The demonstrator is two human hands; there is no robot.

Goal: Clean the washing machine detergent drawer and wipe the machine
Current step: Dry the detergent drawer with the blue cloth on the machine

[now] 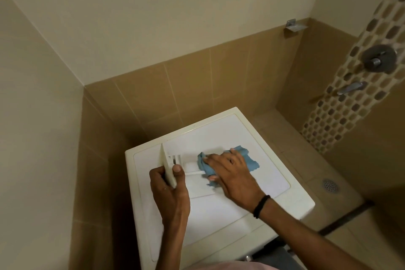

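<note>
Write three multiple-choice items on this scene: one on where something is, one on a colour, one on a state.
1. Where is the drawer?
A) in its slot
B) on top of the machine
C) in a bucket

2. What colour is the cloth?
A) red
B) blue
C) white

3. What is the left hand doing?
A) hanging idle
B) holding the cloth
C) gripping the drawer's front panel

Answers:
1 B: the drawer lies on the machine's white top.
2 B: the cloth under the right hand is plainly blue.
3 C: its fingers and thumb curl round the upright front panel.
</note>
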